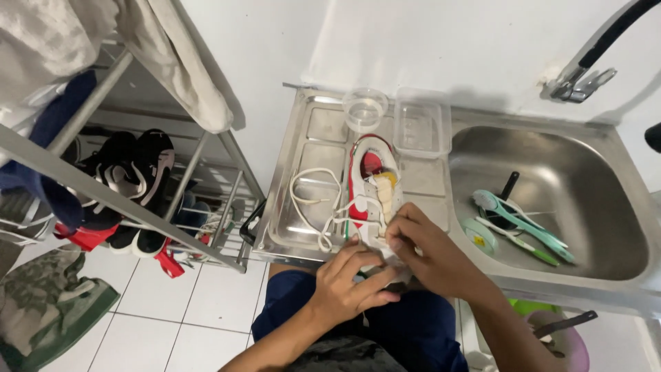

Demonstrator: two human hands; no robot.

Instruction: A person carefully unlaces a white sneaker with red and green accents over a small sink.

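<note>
A white sneaker (370, 178) with a red inside lies on the steel drainboard (310, 145), toe toward me. Both hands are at its near end. My left hand (351, 282) grips the toe from the left and below. My right hand (425, 248) pinches the white lace (315, 200) and upper at the toe from the right. The loose lace loops across the drainboard to the left of the shoe. My fingers hide the front of the shoe.
A clear round cup (365, 109) and a clear square box (421, 128) stand behind the shoe. The steel sink (592, 200) on the right holds teal brushes (518, 217); a tap (585, 69) hangs above. A metal rack (138, 179) with black shoes stands to the left.
</note>
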